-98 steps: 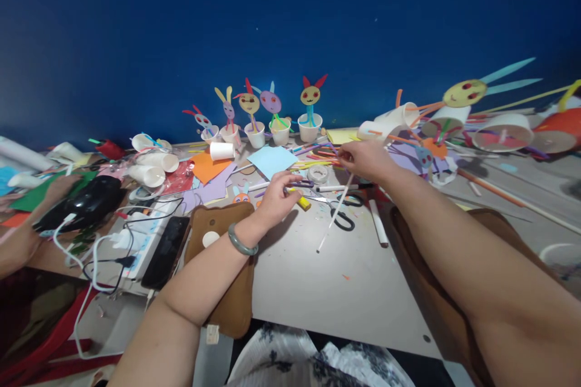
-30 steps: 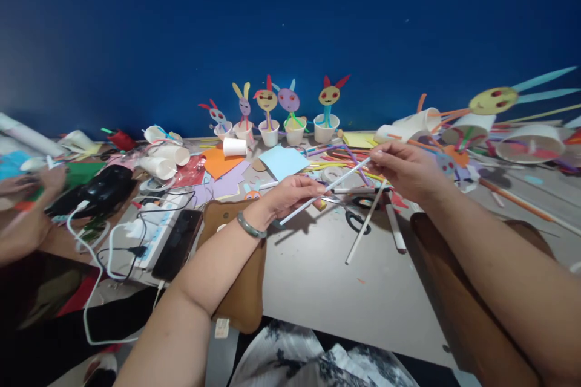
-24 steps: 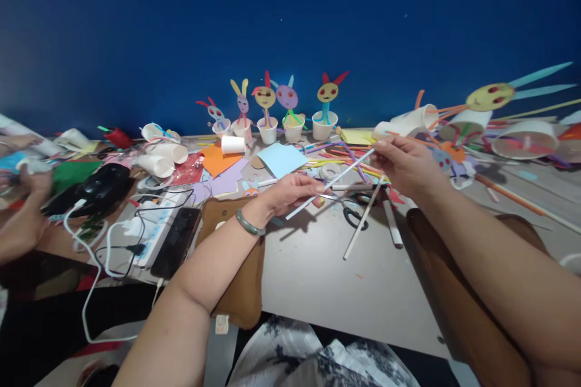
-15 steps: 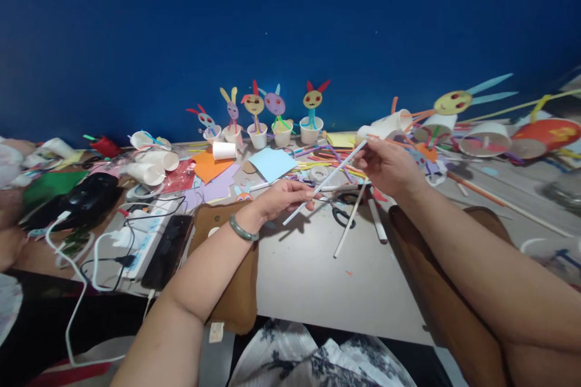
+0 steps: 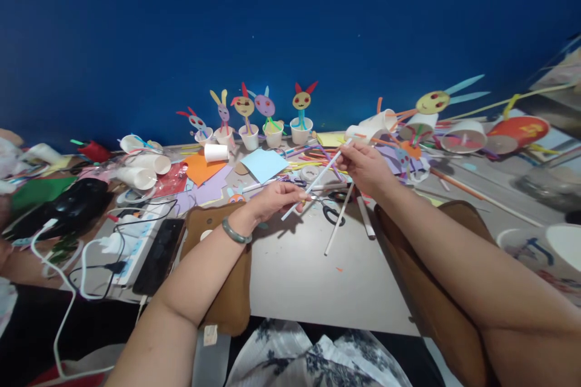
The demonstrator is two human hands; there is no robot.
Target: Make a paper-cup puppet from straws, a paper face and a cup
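A thin white stick (image 5: pixel 320 175) slants between my hands above the table. My left hand (image 5: pixel 280 198), with a green bangle at the wrist, pinches its lower part. At the upper end, my right hand (image 5: pixel 365 166) holds the same stick between thumb and fingers. Beneath and between the hands lie black-handled scissors (image 5: pixel 333 214). Another white stick (image 5: pixel 338 222) rests on the table beside them, and a white marker (image 5: pixel 365 217) lies to its right. A light blue paper sheet (image 5: pixel 264 165) is beyond my left hand.
Paper cups with rabbit-faced figures (image 5: pixel 301 131) stand along the blue wall. At left are a power strip (image 5: pixel 136 251), a dark phone (image 5: pixel 158 257) and cables. Brown cushions (image 5: pixel 227 308) lie under both forearms. A large cup (image 5: pixel 540 254) is at right.
The view has shifted slightly to the right, so the scene appears further left. Both hands keep their hold on the white stick, whose pose is nearly the same.
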